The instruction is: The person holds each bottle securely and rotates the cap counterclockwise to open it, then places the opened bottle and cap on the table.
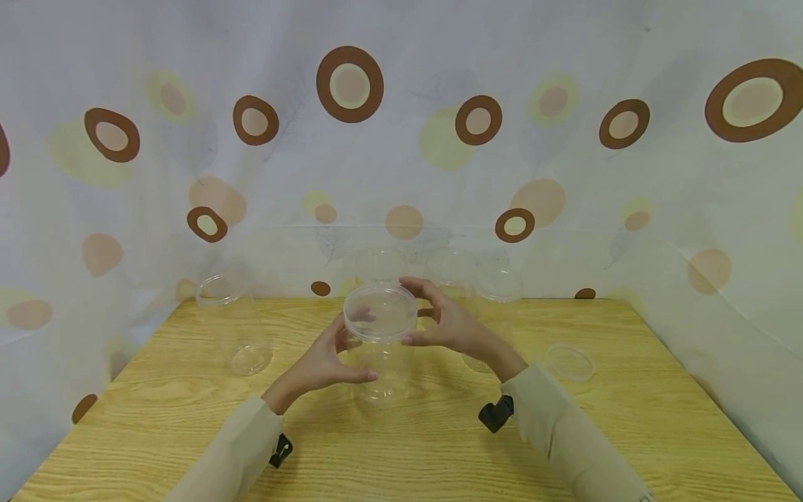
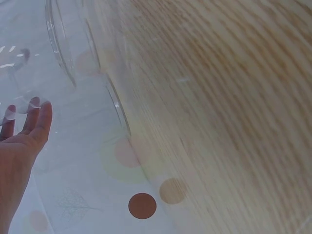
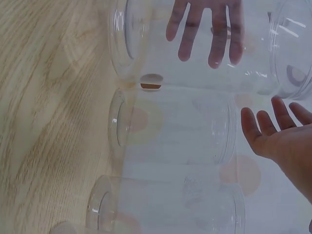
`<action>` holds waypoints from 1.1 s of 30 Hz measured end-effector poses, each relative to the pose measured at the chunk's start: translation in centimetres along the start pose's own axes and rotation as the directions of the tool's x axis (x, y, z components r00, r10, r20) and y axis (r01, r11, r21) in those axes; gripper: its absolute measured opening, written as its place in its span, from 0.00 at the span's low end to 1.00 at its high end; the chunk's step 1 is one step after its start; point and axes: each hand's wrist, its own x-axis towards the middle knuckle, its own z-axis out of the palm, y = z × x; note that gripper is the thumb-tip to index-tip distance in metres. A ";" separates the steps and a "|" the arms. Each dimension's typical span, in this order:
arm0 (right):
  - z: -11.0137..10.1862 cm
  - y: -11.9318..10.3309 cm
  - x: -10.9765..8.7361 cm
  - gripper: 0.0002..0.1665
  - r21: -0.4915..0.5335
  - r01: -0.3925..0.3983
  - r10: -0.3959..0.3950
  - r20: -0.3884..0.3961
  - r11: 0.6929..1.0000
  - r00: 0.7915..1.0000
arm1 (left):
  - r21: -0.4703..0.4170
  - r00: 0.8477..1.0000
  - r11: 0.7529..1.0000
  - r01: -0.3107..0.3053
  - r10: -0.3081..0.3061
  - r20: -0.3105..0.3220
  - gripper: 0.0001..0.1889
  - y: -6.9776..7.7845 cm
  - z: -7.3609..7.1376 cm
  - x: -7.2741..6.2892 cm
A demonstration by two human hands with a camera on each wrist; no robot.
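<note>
A clear plastic jar [image 1: 381,355] stands at the middle of the wooden table [image 1: 414,453], apparently lidded, though the transparency makes that hard to confirm. The left hand [image 1: 323,364] grips its body, thumb in front; the right hand [image 1: 454,326] holds the top rim between thumb and spread fingers. Similar jars [image 1: 498,287] stand behind; a loose lid [image 1: 571,362] lies to the right.

Curtained booth: dotted cloth [image 1: 389,167] behind wooden table [image 1: 401,453].
</note>
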 end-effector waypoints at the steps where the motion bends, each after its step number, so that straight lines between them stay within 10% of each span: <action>1: 0.2 -0.1 -0.1 0.51 -0.004 -0.008 0.008 -0.021 1.000 1.000 | 0.002 1.000 1.000 0.002 -0.002 -0.003 0.52 0.0 0.0 0.0; 11: 1.4 -0.6 -0.1 0.49 -0.064 -0.064 0.055 -0.133 0.996 0.990 | -0.025 1.000 1.000 0.001 -0.001 -0.001 0.52 1.9 0.2 0.0; 25: -1.0 0.1 0.4 0.47 0.086 0.015 -0.028 0.154 0.996 0.988 | 0.002 1.000 1.000 0.015 -0.015 0.018 0.52 -0.1 0.1 0.1; 33: -0.2 -0.2 -0.1 0.50 0.058 -0.049 0.046 0.044 0.997 0.998 | -0.012 1.000 1.000 0.027 -0.027 0.014 0.53 1.4 0.3 -0.2</action>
